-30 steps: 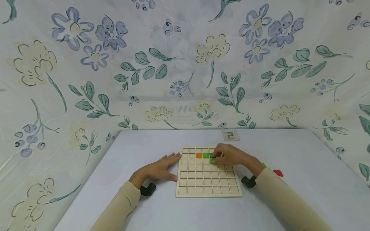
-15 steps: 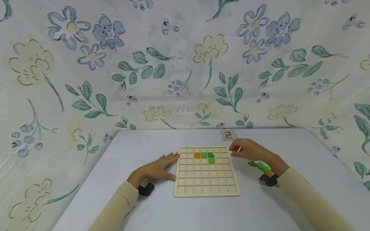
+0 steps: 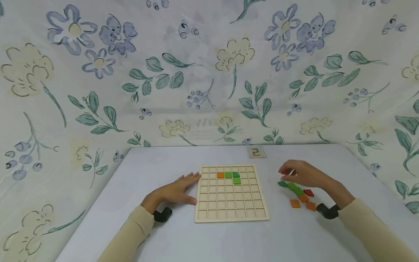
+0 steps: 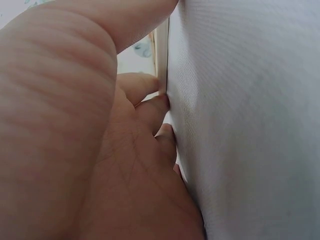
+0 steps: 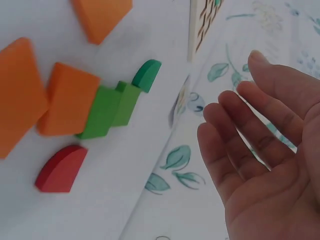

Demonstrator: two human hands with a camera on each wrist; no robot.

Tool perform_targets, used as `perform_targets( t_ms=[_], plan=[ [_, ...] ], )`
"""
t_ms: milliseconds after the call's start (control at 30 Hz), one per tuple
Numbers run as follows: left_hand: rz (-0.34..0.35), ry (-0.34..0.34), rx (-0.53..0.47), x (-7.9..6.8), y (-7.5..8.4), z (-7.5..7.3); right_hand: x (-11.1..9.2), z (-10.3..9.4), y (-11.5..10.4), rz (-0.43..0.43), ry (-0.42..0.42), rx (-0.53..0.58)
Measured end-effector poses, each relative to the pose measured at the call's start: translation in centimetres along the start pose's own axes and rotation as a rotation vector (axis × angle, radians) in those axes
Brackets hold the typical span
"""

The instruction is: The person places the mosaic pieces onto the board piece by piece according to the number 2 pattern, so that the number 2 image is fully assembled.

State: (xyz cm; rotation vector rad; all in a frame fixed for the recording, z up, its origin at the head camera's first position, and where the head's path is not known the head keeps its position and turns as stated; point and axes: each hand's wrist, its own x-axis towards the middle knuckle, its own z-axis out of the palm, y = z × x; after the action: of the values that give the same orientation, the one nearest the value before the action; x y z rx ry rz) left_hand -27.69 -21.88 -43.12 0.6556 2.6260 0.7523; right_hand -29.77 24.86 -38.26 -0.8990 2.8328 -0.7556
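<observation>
Currently, left hand rests spread and ungripping against a board's left edge, right hand hovers released near loose tiles on the right, four tiles in the board's far half.

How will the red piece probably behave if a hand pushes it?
The red piece would probably slide rather than roll, since it lies flat on the table. Its crisp edges suggest it is stiff. Its small size suggests low weight.
</observation>
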Motion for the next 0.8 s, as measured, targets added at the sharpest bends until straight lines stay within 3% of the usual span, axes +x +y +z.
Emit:
perform_targets(
  t_ms=[167, 433, 800],
  plan=[
    [-0.002, 0.000, 0.002, 0.0, 0.1, -0.1, -1.5, -0.1, 0.7, 0.001, 0.027, -0.011],
    [0.003, -0.001, 0.004, 0.1, 0.0, -0.1, -3.6, -0.1, 1.8, 0.089, 0.046, -0.007],
    [0.000, 0.006, 0.010, 0.3, -0.3, 0.0, -6.1, 0.1, 3.6, 0.086, 0.107, -0.012]
  ],
)
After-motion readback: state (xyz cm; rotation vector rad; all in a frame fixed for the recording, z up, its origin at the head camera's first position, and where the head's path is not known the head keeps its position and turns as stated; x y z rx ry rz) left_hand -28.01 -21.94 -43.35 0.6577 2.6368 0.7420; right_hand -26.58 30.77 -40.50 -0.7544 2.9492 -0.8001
